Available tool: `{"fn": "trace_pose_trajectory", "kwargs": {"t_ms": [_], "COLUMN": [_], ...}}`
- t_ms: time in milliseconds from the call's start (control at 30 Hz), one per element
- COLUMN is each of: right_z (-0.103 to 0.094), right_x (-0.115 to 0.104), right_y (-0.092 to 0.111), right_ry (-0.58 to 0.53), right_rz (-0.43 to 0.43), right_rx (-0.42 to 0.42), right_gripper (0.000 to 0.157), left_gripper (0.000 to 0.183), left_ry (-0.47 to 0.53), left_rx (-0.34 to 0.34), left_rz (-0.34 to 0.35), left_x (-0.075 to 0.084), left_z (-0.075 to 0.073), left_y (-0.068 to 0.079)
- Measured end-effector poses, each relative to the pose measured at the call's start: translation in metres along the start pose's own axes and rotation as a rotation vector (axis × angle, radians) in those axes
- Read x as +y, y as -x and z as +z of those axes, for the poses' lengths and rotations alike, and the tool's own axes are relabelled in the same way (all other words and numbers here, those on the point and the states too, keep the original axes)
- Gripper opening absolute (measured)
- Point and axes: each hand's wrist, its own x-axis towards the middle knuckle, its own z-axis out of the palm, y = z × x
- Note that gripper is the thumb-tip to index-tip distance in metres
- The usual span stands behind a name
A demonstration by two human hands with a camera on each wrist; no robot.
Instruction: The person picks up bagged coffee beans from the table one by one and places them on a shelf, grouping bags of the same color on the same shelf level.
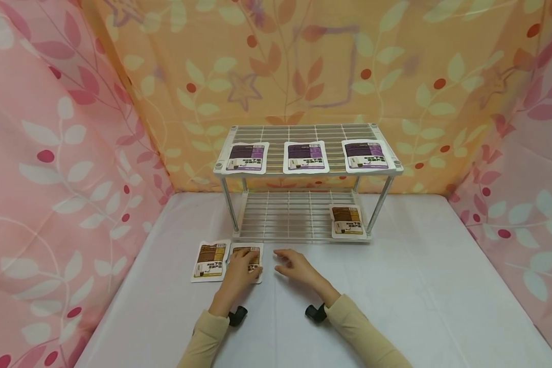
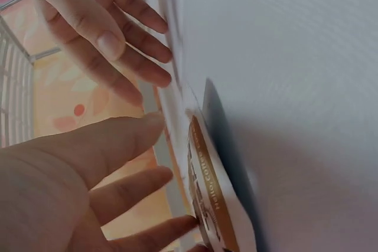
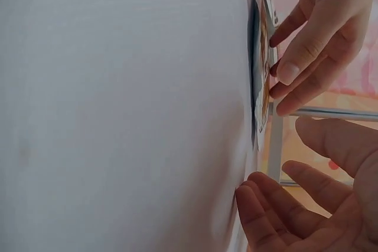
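Note:
Two flat brown-and-white coffee pouches lie side by side on the white table, in front of the rack. Over the right-hand coffee pouch (image 1: 256, 249) is my left hand (image 1: 239, 270), covering much of its label. In the left wrist view its spread, nearly straight fingers reach the edge of that coffee pouch (image 2: 214, 190), which reads "Hello, Coffee". The other coffee pouch (image 1: 210, 261) lies just left of it. My right hand (image 1: 298, 268) is a little to the right, holding nothing, its fingers loosely bent low over the tabletop (image 3: 130, 110).
A white two-tier wire rack (image 1: 280, 225) stands at the back of the table. Three purple pouches lie in a row on top, including a middle purple pouch (image 1: 306, 157). One brown pouch (image 1: 348, 222) lies at the lower shelf's right end. Patterned cloth walls (image 1: 276, 66) surround the table.

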Motion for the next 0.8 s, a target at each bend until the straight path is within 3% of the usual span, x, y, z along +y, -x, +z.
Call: {"fn": "trace_pose_trajectory", "kwargs": {"t_ms": [467,633,800], "right_z": [0.013,0.018,0.022], "right_x": [-0.009,-0.011,-0.012], "right_y": [-0.009,-0.011,-0.013], "right_ry": [-0.010,-0.005,-0.006], "right_rz": [-0.030,-0.030,-0.039], "right_rx": [-0.058,-0.071,-0.078], "right_gripper": [0.045,0.045,0.044], "left_gripper": [0.050,0.051,0.051], "left_ry": [-0.079,-0.054,-0.029], "left_rx": [-0.026,0.003,-0.014], "left_rz": [-0.104,-0.080,-0.094], "left_x": [-0.002,-0.004,-0.003], "left_z": [-0.006,-0.003,-0.002], "left_y": [0.005,0.007,0.009]}}
